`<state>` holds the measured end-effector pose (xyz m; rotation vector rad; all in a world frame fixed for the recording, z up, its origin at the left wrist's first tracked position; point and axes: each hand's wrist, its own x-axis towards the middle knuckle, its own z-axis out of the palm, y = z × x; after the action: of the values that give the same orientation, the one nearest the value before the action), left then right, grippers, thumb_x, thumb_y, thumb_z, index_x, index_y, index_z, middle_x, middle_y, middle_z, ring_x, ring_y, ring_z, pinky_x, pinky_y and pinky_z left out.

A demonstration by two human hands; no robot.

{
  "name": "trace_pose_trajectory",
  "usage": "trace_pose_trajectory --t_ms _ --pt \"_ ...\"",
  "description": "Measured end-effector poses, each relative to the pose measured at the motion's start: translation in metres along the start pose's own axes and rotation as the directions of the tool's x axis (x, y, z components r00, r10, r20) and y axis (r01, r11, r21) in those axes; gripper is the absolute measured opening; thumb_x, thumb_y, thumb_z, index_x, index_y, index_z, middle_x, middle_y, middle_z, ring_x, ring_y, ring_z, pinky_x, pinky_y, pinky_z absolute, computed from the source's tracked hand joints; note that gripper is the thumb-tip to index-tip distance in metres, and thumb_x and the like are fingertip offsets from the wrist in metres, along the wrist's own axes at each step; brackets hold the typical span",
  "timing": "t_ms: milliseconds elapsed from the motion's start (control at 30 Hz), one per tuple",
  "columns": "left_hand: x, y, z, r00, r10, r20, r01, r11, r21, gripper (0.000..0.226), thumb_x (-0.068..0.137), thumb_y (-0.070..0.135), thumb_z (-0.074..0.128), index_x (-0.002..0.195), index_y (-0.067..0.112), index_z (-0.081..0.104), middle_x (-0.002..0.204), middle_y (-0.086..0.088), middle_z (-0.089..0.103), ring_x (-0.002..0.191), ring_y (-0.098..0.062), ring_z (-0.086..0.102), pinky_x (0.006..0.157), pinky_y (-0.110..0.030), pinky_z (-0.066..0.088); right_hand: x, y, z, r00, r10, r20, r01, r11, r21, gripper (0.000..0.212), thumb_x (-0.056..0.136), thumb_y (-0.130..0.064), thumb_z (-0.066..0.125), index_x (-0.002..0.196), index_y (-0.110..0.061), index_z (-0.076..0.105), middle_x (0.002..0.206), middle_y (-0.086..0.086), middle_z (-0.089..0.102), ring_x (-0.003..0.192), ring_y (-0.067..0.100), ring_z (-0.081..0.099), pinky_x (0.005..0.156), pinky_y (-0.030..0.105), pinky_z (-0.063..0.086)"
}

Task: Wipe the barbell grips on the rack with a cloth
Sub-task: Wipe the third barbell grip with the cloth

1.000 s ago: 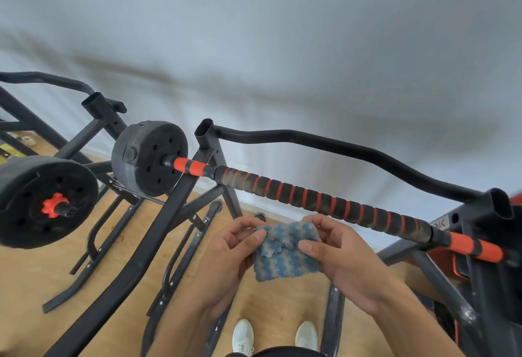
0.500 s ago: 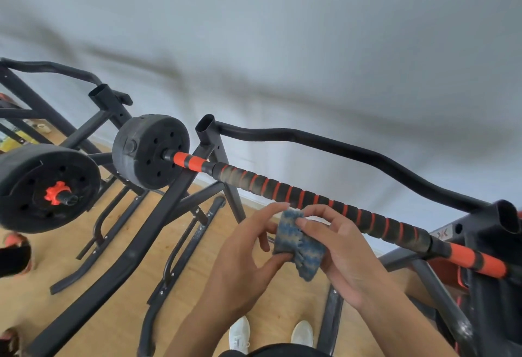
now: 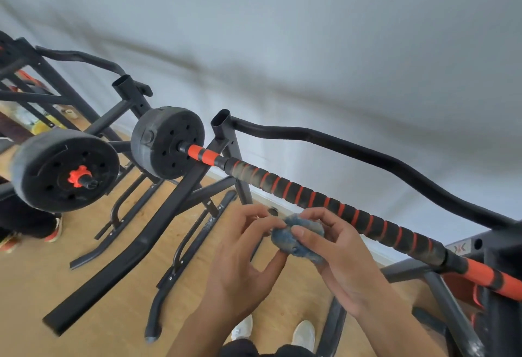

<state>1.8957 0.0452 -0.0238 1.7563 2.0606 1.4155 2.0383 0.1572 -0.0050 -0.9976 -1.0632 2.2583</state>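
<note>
pale wall behind; barbell grip (image 3: 333, 207) runs from centre-left down to lower right. your right hand (image 3: 336, 255) and left hand (image 3: 240, 260) both pinch the cloth (image 3: 296, 236) just below it, right nearer.

Pale grey wall (image 3: 310, 31), wooden floor (image 3: 34, 286), white skirting board (image 3: 378, 252)

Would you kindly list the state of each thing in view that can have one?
Blue fuzzy cloth: bunched up, held between both hands, not touching the bar.
Left hand: fingers curled, pinching the cloth.
Right hand: fingers curled round the cloth.
Black and orange striped barbell grip: resting on the rack, untouched.
Black round weight plate: mounted on the bar's end.
Black metal rack: upright, carrying the bar.
</note>
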Motion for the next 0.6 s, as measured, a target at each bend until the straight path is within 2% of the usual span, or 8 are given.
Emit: trace_pose_trajectory --t_ms 67,133,200,267,333,433,533,600 --pt "-0.004 0.004 -0.004 0.982 -0.174 0.069 0.185 0.963 -0.196 0.039 0.089 0.021 0.080 0.125 0.021 0.065 0.120 0.003 0.063 0.104 -0.022 0.065 0.083 -0.026 0.056 0.002 -0.001 0.002 1.000 -0.020 0.014 0.020 1.000 -0.001 0.041 0.073 -0.006 0.081 0.111 -0.005 0.066 0.101 0.012 0.072 0.098 0.029 0.072 0.076 0.032 0.060" --pt "-0.006 0.005 -0.007 0.918 -0.370 0.142 0.394 0.806 -0.441 0.028 0.098 0.025 0.071 0.125 0.023 0.065 0.118 -0.002 0.068 0.104 -0.029 0.068 0.086 -0.038 0.060 0.008 0.000 0.005 1.000 -0.011 0.000 0.011 0.998 -0.068 0.046 0.070 -0.008 0.084 0.114 -0.013 0.068 0.104 0.009 0.072 0.101 0.028 0.072 0.078 0.033 0.061" --pt "-0.003 -0.001 -0.010 0.895 -0.423 0.140 0.430 0.739 -0.518 0.022 0.100 0.015 0.068 0.122 0.016 0.067 0.116 -0.007 0.070 0.106 -0.031 0.069 0.088 -0.043 0.061 0.016 0.004 0.010 0.999 0.043 0.029 -0.040 0.993 -0.113 0.048 0.073 -0.014 0.088 0.117 -0.019 0.071 0.112 0.010 0.069 0.105 0.029 0.070 0.086 0.039 0.060" --pt "0.004 -0.012 -0.017 0.907 -0.392 0.152 0.412 0.758 -0.506 0.023 0.098 0.007 0.067 0.120 0.011 0.067 0.115 -0.007 0.070 0.109 -0.031 0.068 0.091 -0.040 0.060 0.024 0.008 0.017 0.986 0.134 0.099 -0.123 0.986 -0.109 0.044 0.077 -0.025 0.086 0.118 -0.018 0.072 0.119 0.014 0.068 0.108 0.028 0.068 0.091 0.040 0.058" --pt "0.014 -0.026 -0.027 0.926 -0.325 0.190 0.376 0.811 -0.448 0.023 0.097 0.002 0.067 0.118 0.013 0.067 0.113 -0.003 0.069 0.109 -0.029 0.067 0.091 -0.034 0.058 0.031 0.012 0.028 0.979 0.179 0.096 -0.167 0.978 -0.124 0.044 0.078 -0.035 0.081 0.116 -0.015 0.073 0.116 0.015 0.068 0.102 0.023 0.067 0.085 0.035 0.056" --pt "0.030 -0.051 -0.050 0.938 -0.247 0.243 0.313 0.904 -0.290 0.025 0.094 0.000 0.071 0.109 0.019 0.066 0.106 0.007 0.068 0.104 -0.020 0.065 0.085 -0.023 0.054 0.041 0.013 0.048 0.989 0.141 0.039 -0.130 0.968 -0.213 0.045 0.082 -0.041 0.079 0.115 -0.011 0.069 0.107 0.013 0.070 0.095 0.022 0.068 0.079 0.032 0.055" --pt "0.045 -0.074 -0.083 0.925 -0.228 0.303 0.303 0.925 -0.229 0.026 0.093 0.002 0.072 0.102 0.024 0.062 0.103 0.011 0.067 0.104 -0.018 0.064 0.087 -0.024 0.054 0.052 0.012 0.077 0.995 0.098 0.028 -0.084 0.943 -0.322 0.035 0.087 -0.035 0.076 0.114 -0.014 0.070 0.107 0.011 0.073 0.098 0.026 0.072 0.083 0.039 0.059" --pt "0.052 -0.089 -0.104 0.907 -0.245 0.342 0.327 0.922 -0.207 0.030 0.092 0.004 0.075 0.105 0.027 0.060 0.104 0.012 0.067 0.104 -0.017 0.066 0.089 -0.026 0.055 0.060 0.012 0.101 0.998 0.044 0.034 -0.024 0.891 -0.453 0.022 0.086 -0.031 0.077 0.104 -0.020 0.073 0.099 0.005 0.075 0.095 0.023 0.074 0.086 0.042 0.060"
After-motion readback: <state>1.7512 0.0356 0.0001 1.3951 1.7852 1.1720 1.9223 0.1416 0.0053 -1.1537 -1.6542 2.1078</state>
